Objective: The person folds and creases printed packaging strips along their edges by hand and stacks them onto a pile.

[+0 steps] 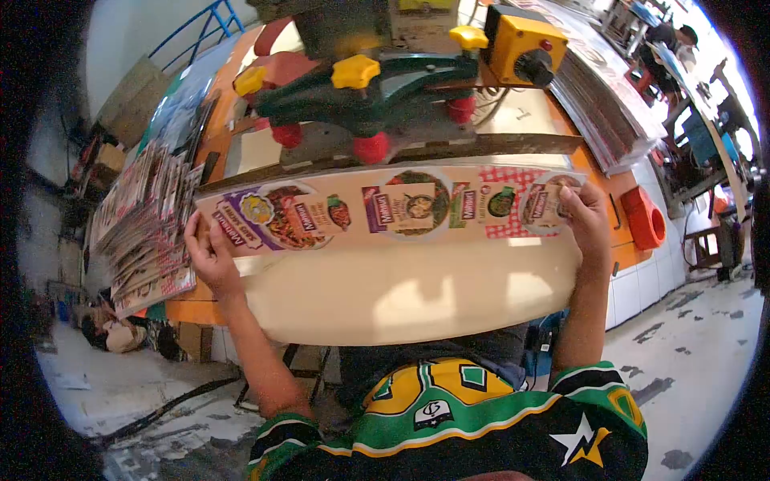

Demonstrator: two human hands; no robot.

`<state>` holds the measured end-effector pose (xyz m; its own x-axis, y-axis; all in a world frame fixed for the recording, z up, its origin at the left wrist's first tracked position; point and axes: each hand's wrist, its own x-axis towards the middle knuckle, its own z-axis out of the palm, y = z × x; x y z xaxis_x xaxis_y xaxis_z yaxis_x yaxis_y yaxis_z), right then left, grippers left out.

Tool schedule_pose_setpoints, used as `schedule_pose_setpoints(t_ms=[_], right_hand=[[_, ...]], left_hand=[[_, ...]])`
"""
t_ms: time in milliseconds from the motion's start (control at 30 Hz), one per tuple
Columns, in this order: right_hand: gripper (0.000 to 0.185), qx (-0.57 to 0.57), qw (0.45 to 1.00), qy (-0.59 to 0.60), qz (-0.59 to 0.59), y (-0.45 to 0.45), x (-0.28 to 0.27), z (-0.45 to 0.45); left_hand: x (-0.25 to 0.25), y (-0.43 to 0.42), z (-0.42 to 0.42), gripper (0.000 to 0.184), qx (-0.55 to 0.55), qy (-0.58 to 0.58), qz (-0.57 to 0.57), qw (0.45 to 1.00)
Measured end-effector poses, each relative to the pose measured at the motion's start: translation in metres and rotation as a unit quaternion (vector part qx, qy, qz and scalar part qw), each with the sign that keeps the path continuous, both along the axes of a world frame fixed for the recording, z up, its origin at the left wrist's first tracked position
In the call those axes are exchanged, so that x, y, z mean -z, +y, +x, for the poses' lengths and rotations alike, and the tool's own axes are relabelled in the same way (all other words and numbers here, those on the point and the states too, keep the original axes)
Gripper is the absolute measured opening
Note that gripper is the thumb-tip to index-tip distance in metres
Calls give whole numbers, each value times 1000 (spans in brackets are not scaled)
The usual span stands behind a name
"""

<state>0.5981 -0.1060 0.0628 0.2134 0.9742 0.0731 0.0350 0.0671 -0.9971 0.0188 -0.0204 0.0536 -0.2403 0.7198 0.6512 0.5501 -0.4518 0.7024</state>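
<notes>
A long printed strip point(345, 220) with food pictures and lettering lies across the cream work surface point(417, 301). My left hand point(215, 255) pinches its left end between thumb and fingers. At the other end my right hand point(588, 215) grips the strip, its thumb on the printed face. The strip's far edge lies along a dark metal bar point(513, 146) of the machine. Over the bar stands the machine's dark green clamp arm point(321, 100), with yellow star knobs point(356, 72) and red feet point(371, 147).
Leaning stacks of printed strips point(152, 228) stand at left. Another tall stack point(605, 112) is at back right, with a yellow switch box point(525, 46) beside the machine. A red-orange ring-shaped part point(642, 218) sits at the right edge. People point(682, 40) are in the background.
</notes>
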Motion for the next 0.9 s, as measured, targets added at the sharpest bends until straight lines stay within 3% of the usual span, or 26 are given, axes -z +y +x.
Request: schedule_pose_setpoints(t_ms=[167, 300, 367, 433, 467, 567, 700, 900], right_hand=[[36, -2, 1000, -1, 17, 0, 6, 3], [37, -17, 999, -27, 20, 1, 12, 9], [37, -34, 998, 23, 51, 1, 5, -1], [38, -33, 998, 3, 54, 5, 15, 7], [38, -39, 998, -15, 56, 6, 20, 9], [39, -21, 998, -56, 36, 0, -7, -3], [38, -30, 998, -46, 24, 3, -1, 1], [38, -58, 997, -44, 19, 4, -1, -3]], left_hand=[[9, 0, -9, 39, -105, 50, -31, 993], [15, 4, -14, 40, -81, 2, -17, 997], [19, 6, -20, 41, -80, -13, -29, 996], [14, 6, -13, 39, -113, 47, 15, 992], [12, 3, -12, 38, -154, 33, -36, 987], [11, 4, -8, 38, -141, 28, -13, 989], [11, 5, -16, 37, -138, 107, 3, 985], [20, 12, -21, 34, -70, 8, -12, 997]])
